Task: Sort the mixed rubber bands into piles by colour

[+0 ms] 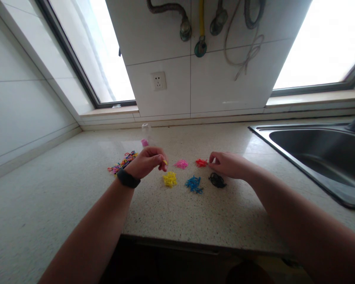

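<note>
Small rubber bands lie sorted by colour on the speckled counter. My left hand (150, 161), with a black band on its wrist, pinches a yellow rubber band (165, 162) just above the yellow pile (169, 179). My right hand (226, 164) has its fingertips pressed together at the right edge of the red pile (200, 163); what they hold, if anything, is too small to tell. Between the hands lie a pink pile (181, 164) and a blue pile (194, 184). A black pile (217, 180) sits just below my right hand. Partly behind my left hand spreads a mixed-colour pile (124, 161).
A clear plastic bottle (146, 129) with a pink part (144, 142) is behind my left hand. The metal sink (313, 154) is set into the counter (171, 217) at right. A socket (158, 81), pipes and valves are on the tiled wall.
</note>
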Demonstrator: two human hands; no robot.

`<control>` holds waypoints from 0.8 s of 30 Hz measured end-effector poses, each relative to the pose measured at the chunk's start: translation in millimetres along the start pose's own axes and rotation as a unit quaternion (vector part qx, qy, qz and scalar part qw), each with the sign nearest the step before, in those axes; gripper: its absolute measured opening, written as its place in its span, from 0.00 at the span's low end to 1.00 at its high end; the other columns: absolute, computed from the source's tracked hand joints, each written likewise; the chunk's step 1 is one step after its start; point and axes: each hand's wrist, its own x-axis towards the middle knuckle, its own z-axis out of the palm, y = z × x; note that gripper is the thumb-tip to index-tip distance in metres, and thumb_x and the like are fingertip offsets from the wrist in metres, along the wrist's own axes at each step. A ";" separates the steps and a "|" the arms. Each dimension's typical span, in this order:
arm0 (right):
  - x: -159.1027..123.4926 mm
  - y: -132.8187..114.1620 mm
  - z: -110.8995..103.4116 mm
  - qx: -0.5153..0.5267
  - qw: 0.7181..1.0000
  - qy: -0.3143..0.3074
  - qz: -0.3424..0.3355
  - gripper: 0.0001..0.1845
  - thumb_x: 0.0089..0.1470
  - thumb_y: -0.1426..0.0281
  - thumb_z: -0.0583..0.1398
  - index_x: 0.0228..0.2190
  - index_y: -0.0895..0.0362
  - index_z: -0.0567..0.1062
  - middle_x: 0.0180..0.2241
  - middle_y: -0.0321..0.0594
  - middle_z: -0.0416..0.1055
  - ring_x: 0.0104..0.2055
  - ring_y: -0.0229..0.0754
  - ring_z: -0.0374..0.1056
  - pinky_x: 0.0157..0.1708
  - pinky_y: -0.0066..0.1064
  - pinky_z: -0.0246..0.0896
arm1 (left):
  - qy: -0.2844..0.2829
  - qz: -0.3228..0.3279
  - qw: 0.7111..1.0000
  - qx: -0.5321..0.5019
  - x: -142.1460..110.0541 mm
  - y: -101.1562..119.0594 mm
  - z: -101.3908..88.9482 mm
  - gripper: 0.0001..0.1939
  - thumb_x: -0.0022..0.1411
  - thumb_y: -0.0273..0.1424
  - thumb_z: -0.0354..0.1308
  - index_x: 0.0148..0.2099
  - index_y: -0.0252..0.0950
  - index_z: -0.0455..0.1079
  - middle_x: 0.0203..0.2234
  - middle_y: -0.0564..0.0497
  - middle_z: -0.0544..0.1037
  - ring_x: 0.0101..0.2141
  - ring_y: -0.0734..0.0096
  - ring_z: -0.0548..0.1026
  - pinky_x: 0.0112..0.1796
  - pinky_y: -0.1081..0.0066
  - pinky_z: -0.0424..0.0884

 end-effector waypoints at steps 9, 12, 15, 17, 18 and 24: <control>-0.1 -0.5 -1.3 0.008 1.000 -0.002 -0.002 0.14 0.58 0.59 0.56 0.39 0.52 0.76 0.37 0.43 0.79 0.34 0.45 0.73 0.30 0.32 0.58 | 0.021 -0.019 0.999 0.023 0.1 3.8 3.6 0.24 0.58 0.49 0.64 0.25 0.33 0.68 0.19 0.52 0.73 0.23 0.76 0.69 0.27 0.73 0.65; 0.5 0.5 -0.2 0.005 1.000 0.001 -0.005 0.14 0.59 0.58 0.56 0.39 0.52 0.76 0.37 0.43 0.79 0.34 0.44 0.73 0.29 0.32 0.57 | 0.022 -0.018 0.999 0.019 0.1 3.8 4.3 0.23 0.59 0.49 0.64 0.27 0.33 0.70 0.20 0.52 0.73 0.23 0.76 0.70 0.26 0.74 0.64; 1.7 1.9 1.3 0.005 1.000 0.001 -0.006 0.14 0.59 0.59 0.56 0.40 0.52 0.76 0.36 0.42 0.79 0.34 0.45 0.73 0.30 0.32 0.57 | 0.021 -0.019 1.000 0.012 -0.3 2.6 3.5 0.23 0.60 0.48 0.63 0.28 0.32 0.70 0.20 0.52 0.73 0.24 0.76 0.70 0.25 0.74 0.64; 2.2 2.5 1.9 0.007 1.000 -0.001 -0.005 0.14 0.58 0.59 0.56 0.40 0.52 0.76 0.36 0.42 0.79 0.34 0.44 0.73 0.30 0.32 0.57 | 0.017 -0.018 1.000 0.005 -0.6 1.5 2.5 0.22 0.61 0.48 0.63 0.29 0.32 0.70 0.20 0.52 0.73 0.24 0.76 0.70 0.25 0.75 0.64; 2.3 2.6 2.1 0.007 1.000 -0.002 -0.005 0.14 0.58 0.59 0.56 0.40 0.52 0.76 0.36 0.42 0.79 0.34 0.44 0.73 0.30 0.31 0.57 | 0.015 -0.018 1.000 0.002 -0.6 1.0 2.1 0.22 0.61 0.47 0.63 0.29 0.33 0.70 0.21 0.52 0.73 0.24 0.76 0.71 0.25 0.75 0.64; 1.9 2.3 2.0 0.004 1.000 0.001 -0.004 0.14 0.59 0.59 0.56 0.40 0.52 0.76 0.36 0.42 0.79 0.34 0.44 0.73 0.29 0.32 0.55 | 0.009 -0.018 1.000 -0.006 -0.3 1.1 2.7 0.21 0.61 0.47 0.63 0.30 0.33 0.70 0.21 0.52 0.73 0.25 0.76 0.71 0.25 0.75 0.64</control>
